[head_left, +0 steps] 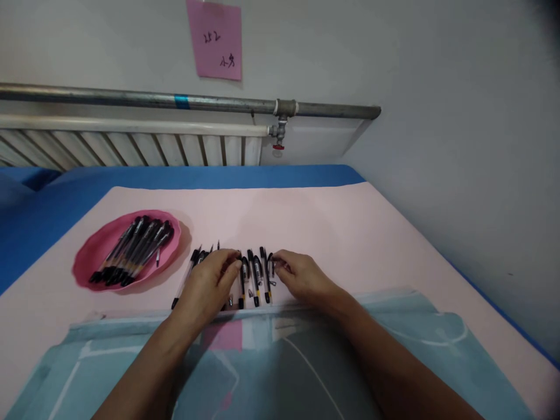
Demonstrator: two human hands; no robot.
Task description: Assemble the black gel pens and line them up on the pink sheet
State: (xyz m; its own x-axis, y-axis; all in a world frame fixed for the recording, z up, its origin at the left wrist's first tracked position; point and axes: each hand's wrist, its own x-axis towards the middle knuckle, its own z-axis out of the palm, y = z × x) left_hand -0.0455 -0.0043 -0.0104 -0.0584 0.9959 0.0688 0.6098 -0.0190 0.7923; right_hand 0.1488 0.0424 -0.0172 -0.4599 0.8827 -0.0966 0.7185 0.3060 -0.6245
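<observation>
Pale pink covers the tabletop (306,221), with a blue strip (219,177) along its far edge, and on it a row of clear-barrelled pens (265,280) lies near the front, between and partly under the two hands. The left hand (214,274) arches over the left part of the row, fingers bent and thumb tip close to the index finger beside a pen; whether it grips anything I cannot tell. The right hand (303,275) has its thumb and fingers drawn together at the row's right end, touching or just beside a short black cap (270,258); its grasp is likewise unclear. Small loose pieces (251,293) lie among the barrels. Further left, a shallow pink dish (80,273) with a wavy rim holds a slanting bundle of black-capped pens (136,251). Teal patterned cloth (114,367) spreads nearest the wearer, below the forearms. Behind the table stand a white radiator (144,149) and a metal pipe (227,104), under a pink handwritten note (216,44).
</observation>
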